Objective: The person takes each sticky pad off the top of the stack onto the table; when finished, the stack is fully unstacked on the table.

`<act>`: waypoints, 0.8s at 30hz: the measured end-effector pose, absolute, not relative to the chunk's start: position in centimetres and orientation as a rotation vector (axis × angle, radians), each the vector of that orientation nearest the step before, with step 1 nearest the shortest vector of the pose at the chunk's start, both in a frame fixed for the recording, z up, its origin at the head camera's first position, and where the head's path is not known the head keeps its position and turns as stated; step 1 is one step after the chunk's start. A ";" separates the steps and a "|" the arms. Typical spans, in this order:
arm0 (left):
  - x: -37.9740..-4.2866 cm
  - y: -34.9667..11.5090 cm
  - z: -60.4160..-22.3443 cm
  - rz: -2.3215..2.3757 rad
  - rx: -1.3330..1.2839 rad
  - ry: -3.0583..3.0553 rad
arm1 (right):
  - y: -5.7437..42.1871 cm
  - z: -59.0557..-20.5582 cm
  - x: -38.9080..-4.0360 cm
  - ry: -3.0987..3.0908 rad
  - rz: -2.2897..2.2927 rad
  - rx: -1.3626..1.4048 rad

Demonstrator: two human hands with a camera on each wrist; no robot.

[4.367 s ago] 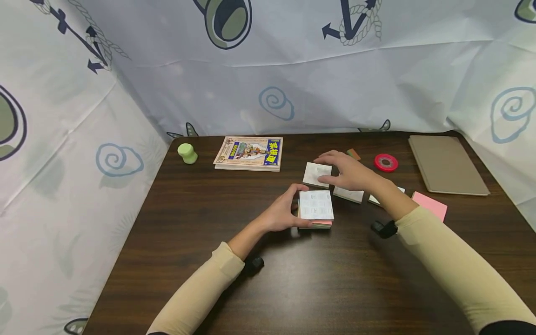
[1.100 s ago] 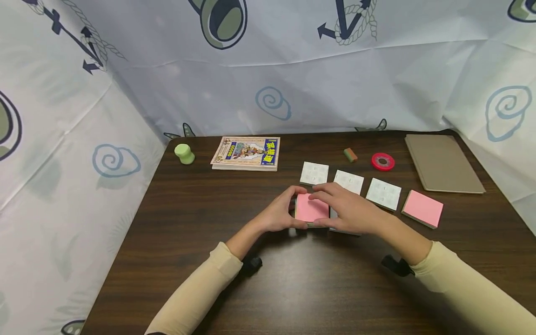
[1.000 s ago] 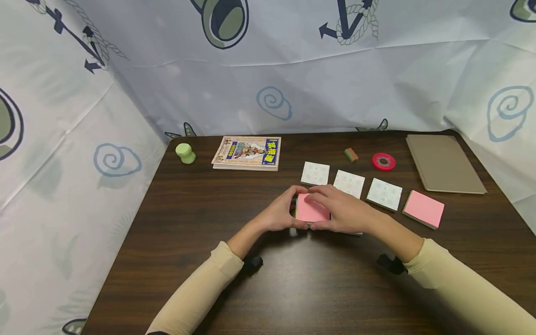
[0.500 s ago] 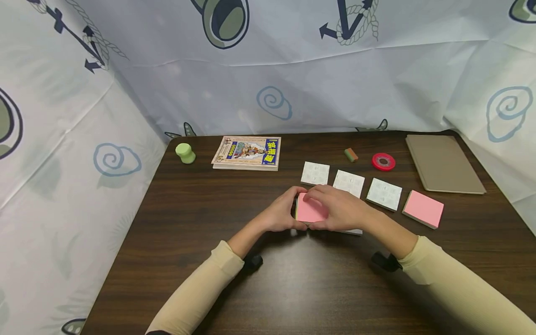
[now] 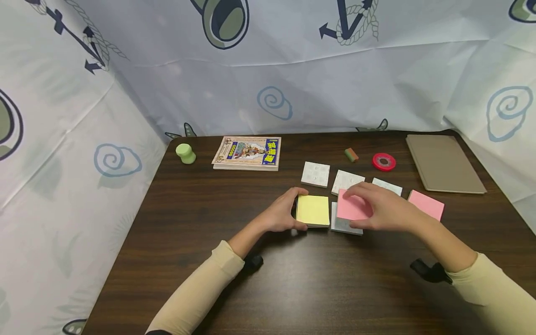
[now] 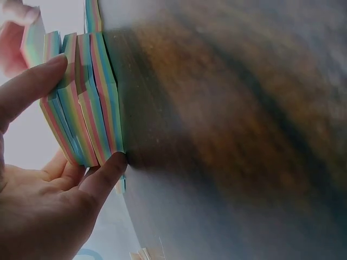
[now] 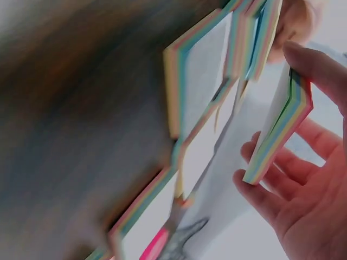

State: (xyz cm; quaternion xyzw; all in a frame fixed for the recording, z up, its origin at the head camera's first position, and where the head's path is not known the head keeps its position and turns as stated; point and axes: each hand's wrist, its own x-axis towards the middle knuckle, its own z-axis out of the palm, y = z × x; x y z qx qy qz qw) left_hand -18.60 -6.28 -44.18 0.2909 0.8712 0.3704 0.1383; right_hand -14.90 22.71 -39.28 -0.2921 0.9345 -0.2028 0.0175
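My left hand [image 5: 281,215] grips a stack of sticky note pads [image 5: 313,210], yellow on top, at the middle of the table. In the left wrist view the stack [image 6: 81,108] shows striped coloured edges, held between the thumb and fingers. A pink-topped sticky note pad [image 5: 351,207] is pinched in my right hand [image 5: 383,208], just right of the stack. The right wrist view shows this pad [image 7: 282,130] raised and tilted between thumb and fingertips. Under it, a grey-white pad [image 5: 341,226] lies on the table, partly hidden.
Behind the hands lie white-topped pads [image 5: 315,174] and a pink pad [image 5: 426,204] in a slanting row. Further back are a booklet [image 5: 247,152], a green knob-shaped object [image 5: 185,153], a small eraser-like block [image 5: 351,155], a red ring [image 5: 383,162] and a grey-brown board [image 5: 445,164].
My right hand has taken the pink-topped pad off the stack and carried it right, uncovering the yellow top. Earlier, a white pad topped the stack. My left hand has stayed in place.
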 end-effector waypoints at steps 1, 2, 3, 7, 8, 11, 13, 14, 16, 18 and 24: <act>-18.6 -6.3 -44.2 1.069 0.837 2.520 | 23.5 -39.4 -14.6 2.908 -0.636 -0.898; -18.5 -6.3 -44.2 1.067 0.835 2.520 | 24.2 -39.6 -14.3 2.912 -0.639 -0.886; -18.5 -6.3 -44.2 1.068 0.835 2.519 | 24.9 -39.8 -13.9 2.914 -0.650 -0.874; -18.5 -6.3 -44.2 1.069 0.833 2.516 | 27.4 -41.0 -12.5 2.943 -0.668 -0.855; -18.5 -6.3 -44.2 1.071 0.833 2.514 | 27.8 -41.4 -12.2 2.955 -0.666 -0.853; -18.6 -6.3 -44.3 1.070 0.835 2.515 | 28.9 -42.7 -11.5 2.987 -0.651 -0.861; -18.6 -6.4 -44.3 1.067 0.837 2.513 | 29.3 -43.5 -11.2 2.991 -0.632 -0.869; -18.6 -6.4 -44.3 1.069 0.837 2.511 | 29.4 -43.8 -11.2 2.989 -0.620 -0.876; -18.6 -6.4 -44.2 1.074 0.839 2.507 | 29.4 -44.3 -11.1 2.980 -0.605 -0.887; -18.6 -6.4 -44.2 1.081 0.844 2.502 | 29.3 -44.5 -11.1 2.976 -0.593 -0.899; -18.6 -6.4 -44.2 1.081 0.852 2.500 | 28.9 -44.6 -11.2 2.997 -0.555 -0.908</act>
